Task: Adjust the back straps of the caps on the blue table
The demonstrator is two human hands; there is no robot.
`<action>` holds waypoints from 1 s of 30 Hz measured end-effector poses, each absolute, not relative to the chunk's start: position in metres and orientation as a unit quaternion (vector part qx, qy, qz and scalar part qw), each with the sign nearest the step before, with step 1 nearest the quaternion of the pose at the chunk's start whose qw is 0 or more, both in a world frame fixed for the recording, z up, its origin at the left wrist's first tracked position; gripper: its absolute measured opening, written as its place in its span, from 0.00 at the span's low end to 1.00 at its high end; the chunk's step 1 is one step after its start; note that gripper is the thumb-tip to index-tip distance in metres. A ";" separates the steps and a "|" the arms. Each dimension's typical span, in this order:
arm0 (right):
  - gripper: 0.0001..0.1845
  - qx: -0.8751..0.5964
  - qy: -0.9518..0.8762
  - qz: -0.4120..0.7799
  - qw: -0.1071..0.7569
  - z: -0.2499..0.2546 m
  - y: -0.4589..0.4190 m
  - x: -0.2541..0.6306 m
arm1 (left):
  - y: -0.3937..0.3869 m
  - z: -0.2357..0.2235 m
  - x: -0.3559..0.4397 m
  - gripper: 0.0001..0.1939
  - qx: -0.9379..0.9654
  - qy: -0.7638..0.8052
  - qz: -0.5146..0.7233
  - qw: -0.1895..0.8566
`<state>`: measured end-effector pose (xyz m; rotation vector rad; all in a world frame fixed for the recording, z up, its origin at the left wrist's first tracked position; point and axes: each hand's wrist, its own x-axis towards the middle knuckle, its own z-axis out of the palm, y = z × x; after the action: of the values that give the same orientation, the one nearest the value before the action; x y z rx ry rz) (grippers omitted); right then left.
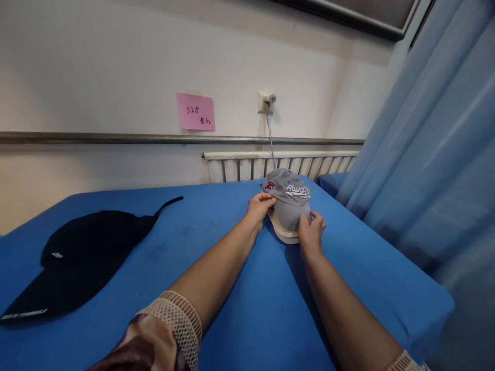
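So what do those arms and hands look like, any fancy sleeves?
Yes! The left sleeve is patterned in dark purple-brown and beige, ending in a cream, net-like cuff. Of the right sleeve, only a bit of similar cream trim shows. The left hand and right hand wear no gloves.

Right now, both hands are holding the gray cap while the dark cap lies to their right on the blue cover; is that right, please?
The left hand and right hand do hold the gray cap, but in the head view the dark cap lies to their left on the blue cover, not right.
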<state>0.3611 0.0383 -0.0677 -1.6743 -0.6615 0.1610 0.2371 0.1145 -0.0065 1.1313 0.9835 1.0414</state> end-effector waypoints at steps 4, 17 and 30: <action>0.27 -0.743 -0.283 0.062 0.603 -0.065 0.037 0.358 | 0.118 0.002 0.254 0.17 0.501 0.404 0.443 0.624; 0.32 -0.724 -0.349 -0.007 0.594 -0.043 0.022 0.340 | 0.093 0.012 0.269 0.17 0.509 0.261 0.503 0.648; 0.30 -0.652 -0.419 -0.031 0.632 -0.048 0.020 0.338 | 0.113 0.044 0.221 0.05 0.396 0.251 0.627 0.622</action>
<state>0.3377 0.0204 -0.0479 -1.4913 -0.9590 -0.0720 0.2207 0.1128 0.0444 0.9104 0.5758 1.4404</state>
